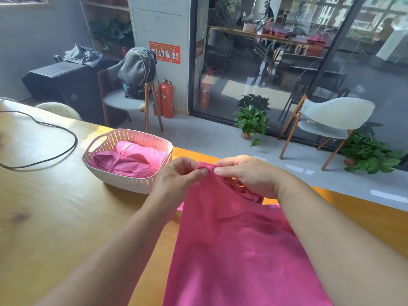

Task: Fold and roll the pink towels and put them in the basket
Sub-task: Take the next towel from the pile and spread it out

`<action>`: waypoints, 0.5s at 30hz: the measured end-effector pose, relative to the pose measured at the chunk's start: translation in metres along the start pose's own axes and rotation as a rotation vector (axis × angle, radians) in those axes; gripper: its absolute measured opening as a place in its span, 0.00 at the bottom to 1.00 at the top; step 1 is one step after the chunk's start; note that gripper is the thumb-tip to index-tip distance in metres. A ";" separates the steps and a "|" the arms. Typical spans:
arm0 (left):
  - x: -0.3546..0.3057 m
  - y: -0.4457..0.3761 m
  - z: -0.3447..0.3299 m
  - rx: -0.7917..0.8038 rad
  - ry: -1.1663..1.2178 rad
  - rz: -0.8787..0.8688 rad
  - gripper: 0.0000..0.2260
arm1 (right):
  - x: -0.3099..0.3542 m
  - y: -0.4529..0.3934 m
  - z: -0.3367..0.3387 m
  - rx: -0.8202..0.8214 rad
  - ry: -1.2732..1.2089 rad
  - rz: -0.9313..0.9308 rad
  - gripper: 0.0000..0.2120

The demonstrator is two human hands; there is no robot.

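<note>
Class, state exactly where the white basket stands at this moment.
In the head view the white basket stands on the wooden table, left of centre, just beyond the left hand, with a black cable further left.

Large pale numerals "03" (pixel 301 49) stood on the glass wall (pixel 331 89), with a fainter number left of them — too washed out by reflections to read. The orange-red poster (pixel 164 52) on the pillar (pixel 161 23) carried print too small to make out.
</note>
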State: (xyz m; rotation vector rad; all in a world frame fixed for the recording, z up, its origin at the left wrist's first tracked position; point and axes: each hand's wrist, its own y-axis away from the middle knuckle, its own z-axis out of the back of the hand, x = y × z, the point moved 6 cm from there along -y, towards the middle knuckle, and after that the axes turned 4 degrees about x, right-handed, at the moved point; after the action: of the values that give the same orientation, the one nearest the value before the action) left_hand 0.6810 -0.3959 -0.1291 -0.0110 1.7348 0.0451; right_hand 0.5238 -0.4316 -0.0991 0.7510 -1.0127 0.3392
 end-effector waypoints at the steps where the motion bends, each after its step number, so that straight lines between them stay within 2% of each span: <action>1: 0.002 0.000 0.000 0.004 0.026 0.013 0.06 | -0.001 0.000 0.001 0.003 0.003 0.001 0.10; 8: 0.008 0.002 0.001 -0.002 0.091 0.080 0.07 | -0.004 0.001 0.003 0.010 0.100 -0.006 0.10; 10: 0.009 0.000 0.003 -0.032 0.129 0.099 0.06 | -0.006 0.002 0.005 -0.005 0.156 -0.058 0.15; 11: 0.010 -0.002 0.006 -0.051 0.147 0.106 0.09 | -0.008 0.002 0.007 -0.001 0.213 -0.090 0.15; 13: 0.008 -0.007 0.011 -0.077 0.153 0.101 0.14 | -0.018 0.003 0.014 0.004 0.398 -0.143 0.08; 15: 0.005 -0.010 0.015 -0.099 0.098 0.071 0.10 | -0.031 0.004 0.028 -0.049 0.614 -0.218 0.02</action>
State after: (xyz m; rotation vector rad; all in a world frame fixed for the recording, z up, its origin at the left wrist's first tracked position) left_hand 0.6952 -0.4048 -0.1371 -0.0253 1.8294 0.1853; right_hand 0.4874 -0.4460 -0.1152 0.6469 -0.3558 0.3252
